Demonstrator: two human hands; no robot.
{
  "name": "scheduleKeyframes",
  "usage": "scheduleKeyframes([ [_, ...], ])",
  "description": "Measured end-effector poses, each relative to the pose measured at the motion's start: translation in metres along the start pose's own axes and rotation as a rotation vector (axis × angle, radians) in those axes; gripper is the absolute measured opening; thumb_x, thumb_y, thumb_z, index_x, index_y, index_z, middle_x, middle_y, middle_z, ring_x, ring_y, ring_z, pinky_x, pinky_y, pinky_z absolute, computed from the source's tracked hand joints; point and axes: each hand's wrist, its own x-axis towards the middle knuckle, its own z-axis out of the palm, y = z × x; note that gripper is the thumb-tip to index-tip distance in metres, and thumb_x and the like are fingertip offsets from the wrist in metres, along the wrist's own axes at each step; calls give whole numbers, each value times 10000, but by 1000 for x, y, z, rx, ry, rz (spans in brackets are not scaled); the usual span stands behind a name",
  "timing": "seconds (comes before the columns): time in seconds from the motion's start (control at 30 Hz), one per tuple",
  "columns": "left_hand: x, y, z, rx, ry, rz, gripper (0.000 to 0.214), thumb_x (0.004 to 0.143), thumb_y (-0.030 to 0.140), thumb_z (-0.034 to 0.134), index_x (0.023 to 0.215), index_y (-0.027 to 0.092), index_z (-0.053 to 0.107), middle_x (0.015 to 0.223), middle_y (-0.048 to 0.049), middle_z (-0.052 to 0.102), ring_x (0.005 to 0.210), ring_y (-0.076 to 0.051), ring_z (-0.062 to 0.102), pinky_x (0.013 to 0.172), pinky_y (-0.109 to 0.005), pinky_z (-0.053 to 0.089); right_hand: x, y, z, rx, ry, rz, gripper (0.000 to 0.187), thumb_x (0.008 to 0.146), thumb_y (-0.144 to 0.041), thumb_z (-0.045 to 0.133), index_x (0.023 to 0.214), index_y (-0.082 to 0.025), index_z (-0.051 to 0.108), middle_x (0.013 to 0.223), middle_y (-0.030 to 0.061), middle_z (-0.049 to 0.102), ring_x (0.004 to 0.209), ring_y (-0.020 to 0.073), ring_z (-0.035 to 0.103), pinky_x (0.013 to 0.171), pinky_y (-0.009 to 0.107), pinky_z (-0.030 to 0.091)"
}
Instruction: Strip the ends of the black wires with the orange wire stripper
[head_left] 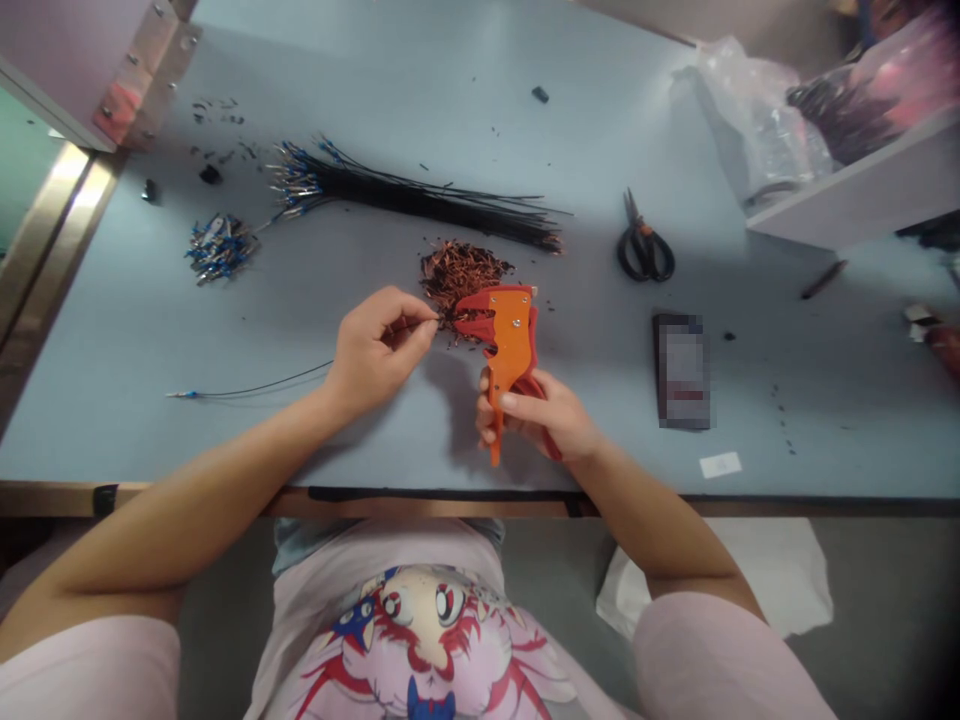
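Observation:
Between the thumb and fingers of my left hand (384, 345) is a thin black wire (277, 381), its blue-collared metal terminal (184, 395) trailing out to the left. The wire's other end is at the jaws of an orange and red wire stripper (511, 335); whether the jaws grip it I cannot tell. My right hand (547, 412) is wrapped round the stripper's handles, jaws pointing left. Just behind the jaws lies a heap of copper-brown scraps (461, 268). Farther back rests a bundle of black wires (420, 196) with blue and metal terminals at its left end.
A pile of blue terminals (220, 247) sits at the left. To the right are black-handled scissors (645, 245), a phone (682, 372), a white label (720, 465) and a dark pen-like stick (823, 280). Plastic bags (765, 115) stand by a white panel (855, 190) at the back right.

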Motion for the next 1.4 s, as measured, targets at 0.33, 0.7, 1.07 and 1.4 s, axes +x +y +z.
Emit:
scheduleKeyframes([
  [0.33,0,-4,2,3,-15,100,66,815,110,616,804,171,640,702,25,590,585,-72,479,550,-209,382,-1,1,2,-22,-58,-19,359,766,-332,782,973,-152,551,739,8,649,604,165,672,525,310,578],
  [0.7,-1,-5,3,-8,-27,112,59,820,119,617,802,170,641,688,23,577,578,-71,455,547,-214,372,-2,3,2,-49,-65,-13,363,772,-347,785,969,-146,557,730,13,662,600,161,674,534,303,576],
  [1.07,-1,-2,3,0,-46,116,61,824,129,610,780,168,626,674,28,562,565,-72,450,540,-214,368,-4,3,4,-89,-62,-4,321,796,-349,763,941,-151,556,699,4,661,572,151,672,510,281,577],
  [1.4,-2,2,1,31,-53,92,40,812,145,617,816,177,641,694,24,598,566,-72,480,529,-215,372,-5,1,5,-113,-55,-27,257,847,-343,713,854,-158,534,624,-30,620,477,115,617,464,262,572],
])
